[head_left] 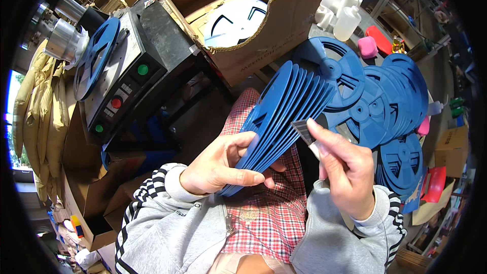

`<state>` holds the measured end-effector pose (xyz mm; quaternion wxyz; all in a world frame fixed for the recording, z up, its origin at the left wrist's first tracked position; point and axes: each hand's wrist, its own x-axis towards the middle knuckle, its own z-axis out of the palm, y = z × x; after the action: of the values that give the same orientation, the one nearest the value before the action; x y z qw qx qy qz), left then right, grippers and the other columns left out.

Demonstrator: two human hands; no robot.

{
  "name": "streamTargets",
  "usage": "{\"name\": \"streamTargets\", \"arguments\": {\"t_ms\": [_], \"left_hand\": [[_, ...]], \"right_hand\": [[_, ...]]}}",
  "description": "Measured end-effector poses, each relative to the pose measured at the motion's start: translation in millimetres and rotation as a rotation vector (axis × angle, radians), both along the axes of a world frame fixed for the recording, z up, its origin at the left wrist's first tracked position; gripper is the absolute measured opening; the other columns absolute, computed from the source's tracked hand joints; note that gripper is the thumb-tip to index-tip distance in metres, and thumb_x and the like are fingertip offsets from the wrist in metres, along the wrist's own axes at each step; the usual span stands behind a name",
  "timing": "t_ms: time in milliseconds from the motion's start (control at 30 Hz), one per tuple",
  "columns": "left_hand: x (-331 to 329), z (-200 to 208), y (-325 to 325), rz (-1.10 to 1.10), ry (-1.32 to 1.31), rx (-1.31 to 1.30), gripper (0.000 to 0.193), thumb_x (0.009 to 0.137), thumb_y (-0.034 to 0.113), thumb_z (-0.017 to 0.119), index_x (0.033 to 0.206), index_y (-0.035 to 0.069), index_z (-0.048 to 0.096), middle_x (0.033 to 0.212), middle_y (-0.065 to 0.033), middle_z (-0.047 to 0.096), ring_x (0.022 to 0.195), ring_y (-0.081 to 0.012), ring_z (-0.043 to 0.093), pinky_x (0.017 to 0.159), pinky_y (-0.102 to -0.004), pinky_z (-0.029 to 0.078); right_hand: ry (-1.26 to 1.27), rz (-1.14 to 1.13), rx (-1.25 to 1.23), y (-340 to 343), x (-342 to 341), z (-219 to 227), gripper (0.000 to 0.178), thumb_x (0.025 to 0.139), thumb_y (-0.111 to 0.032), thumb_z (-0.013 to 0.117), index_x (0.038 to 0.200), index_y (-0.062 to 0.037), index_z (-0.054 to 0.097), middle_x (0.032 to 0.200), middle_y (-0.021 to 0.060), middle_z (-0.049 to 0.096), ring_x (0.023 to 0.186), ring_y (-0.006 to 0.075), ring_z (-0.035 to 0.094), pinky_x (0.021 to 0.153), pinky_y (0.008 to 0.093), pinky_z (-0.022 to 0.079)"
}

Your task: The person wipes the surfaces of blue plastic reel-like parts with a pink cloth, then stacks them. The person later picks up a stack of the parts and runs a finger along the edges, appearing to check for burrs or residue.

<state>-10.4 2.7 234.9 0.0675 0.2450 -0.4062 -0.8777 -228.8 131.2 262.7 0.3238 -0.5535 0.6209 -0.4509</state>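
My left hand (225,167) is closed around the lower end of a fanned stack of blue plastic reel discs (276,116). The stack stands tilted above my lap, its upper edges spread apart. Between thumb and fingers, my right hand (347,167) pinches a small dark, flat, blade-like piece (303,131) with a pale lower part. Its tip is close to the right side of the stack; whether it touches a disc I cannot tell. More blue reels (373,106) lie piled on the table to the right, beyond my right hand.
A cardboard box (253,61) holding white reel discs stands ahead. At left is a machine (122,78) with green and red buttons and a blue disc mounted on it. White bottles (347,23) and a pink block (367,47) sit at the far right, with a red tray (435,183) nearer.
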Motion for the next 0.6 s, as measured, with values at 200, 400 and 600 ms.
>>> {"name": "streamTargets", "arguments": {"t_ms": [200,400,600], "left_hand": [[-1,0,0,0.004,0.002,0.000,0.064,0.080,-0.001,0.078,0.137,-0.006,0.049,0.115,-0.0218,0.069,0.093,-0.0259,0.073,0.090,-0.0366,0.056],[-1,1,0,0.003,-0.007,-0.002,0.064,0.079,-0.001,0.078,0.137,-0.005,0.049,0.115,-0.0215,0.069,0.093,-0.0258,0.073,0.090,-0.0368,0.056],[-1,1,-1,0.005,0.011,-0.007,0.065,0.079,-0.001,0.078,0.137,-0.005,0.049,0.115,-0.0219,0.069,0.094,-0.0263,0.073,0.090,-0.0370,0.056]], "right_hand": [[-0.020,-0.013,0.077,-1,0,6,0.040,0.092,0.007,0.058,0.131,0.0023,0.063,0.092,0.0205,0.073,0.069,0.0205,0.070,0.061,0.0283,0.053],[-0.017,0.061,-0.095,4,6,-10,0.039,0.095,0.005,0.055,0.134,0.0004,0.062,0.077,0.0085,0.066,0.055,0.0071,0.053,0.050,0.0222,0.043],[-0.065,0.123,-0.108,6,11,-11,0.039,0.096,0.005,0.051,0.133,0.0006,0.062,0.075,0.0055,0.066,0.053,0.0059,0.054,0.050,0.0206,0.043]]}}
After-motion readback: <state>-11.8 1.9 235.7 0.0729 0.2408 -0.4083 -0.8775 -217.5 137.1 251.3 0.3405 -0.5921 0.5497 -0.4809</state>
